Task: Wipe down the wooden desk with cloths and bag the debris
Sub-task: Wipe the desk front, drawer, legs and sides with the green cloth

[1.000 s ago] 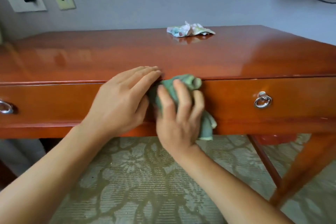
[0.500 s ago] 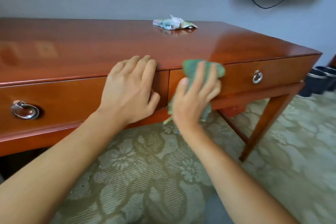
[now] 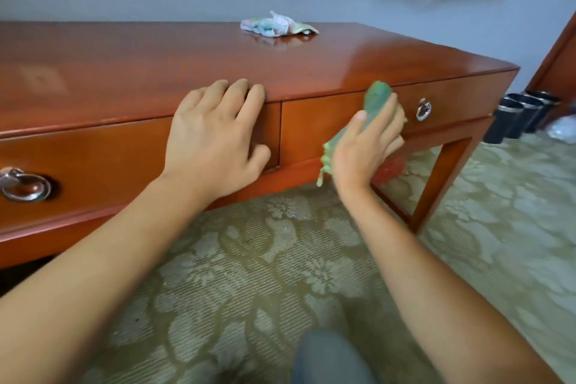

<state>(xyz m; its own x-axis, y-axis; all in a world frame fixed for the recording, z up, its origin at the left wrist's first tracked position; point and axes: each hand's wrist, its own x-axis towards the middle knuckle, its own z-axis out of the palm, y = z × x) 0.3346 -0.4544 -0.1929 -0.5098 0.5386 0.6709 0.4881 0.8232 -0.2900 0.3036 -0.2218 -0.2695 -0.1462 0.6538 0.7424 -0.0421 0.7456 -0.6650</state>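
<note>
So my right hand has its fingers wrapped around the green cloth, holding it flat against the front of the right drawer, just left of that drawer's ring pull. The top of the cloth pokes up to the front edge of the surface, and a frayed bit hangs down below my palm.

My left hand isn't gripping anything. The fingers are relaxed and draped over the front edge of the surface, right where the two drawers meet, with my thumb down on the left drawer front.

There's a second crumpled cloth, pale with patches of colour, sitting way back near the rear edge of the surface, well apart from both hands. Patterned carpet underneath.
</note>
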